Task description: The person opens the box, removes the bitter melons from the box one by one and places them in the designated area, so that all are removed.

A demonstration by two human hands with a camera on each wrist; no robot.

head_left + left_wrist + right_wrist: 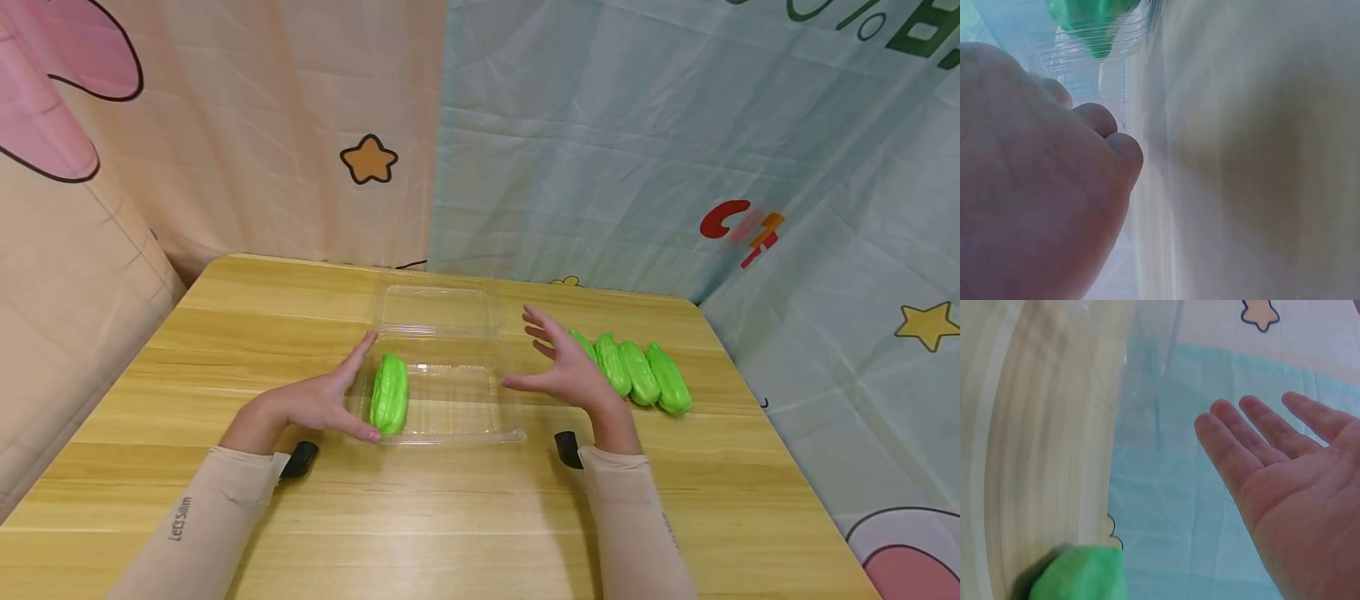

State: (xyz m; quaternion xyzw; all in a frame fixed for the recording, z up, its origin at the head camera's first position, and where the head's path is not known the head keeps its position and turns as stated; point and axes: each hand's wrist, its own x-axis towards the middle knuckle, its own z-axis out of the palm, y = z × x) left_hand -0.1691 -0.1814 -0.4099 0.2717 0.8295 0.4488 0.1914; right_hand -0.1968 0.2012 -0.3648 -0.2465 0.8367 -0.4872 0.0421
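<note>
A clear plastic clamshell box (pixel 453 400) lies with its lid (pixel 438 310) folded back, away from me. Inside its left end is one bright green, ridged vegetable (pixel 389 394), shaped like a bitter melon. My left hand (pixel 318 402) is at the box's left side, thumb toward the front corner and fingers spread toward the hinge. In the left wrist view that hand is close beside the clear ribbed wall, with a green tip showing through. My right hand (pixel 566 371) hovers off the box's right side, fingers extended and spread, holding nothing; its palm fills the right of the right wrist view.
Several more green ridged vegetables (pixel 637 372) lie side by side right of my right hand, the leftmost partly hidden behind it. The wooden table (pixel 420 525) ends at printed cloth curtains (pixel 570 150) at the back. Both forearms wear light sleeves with black wrist mounts (pixel 300 459).
</note>
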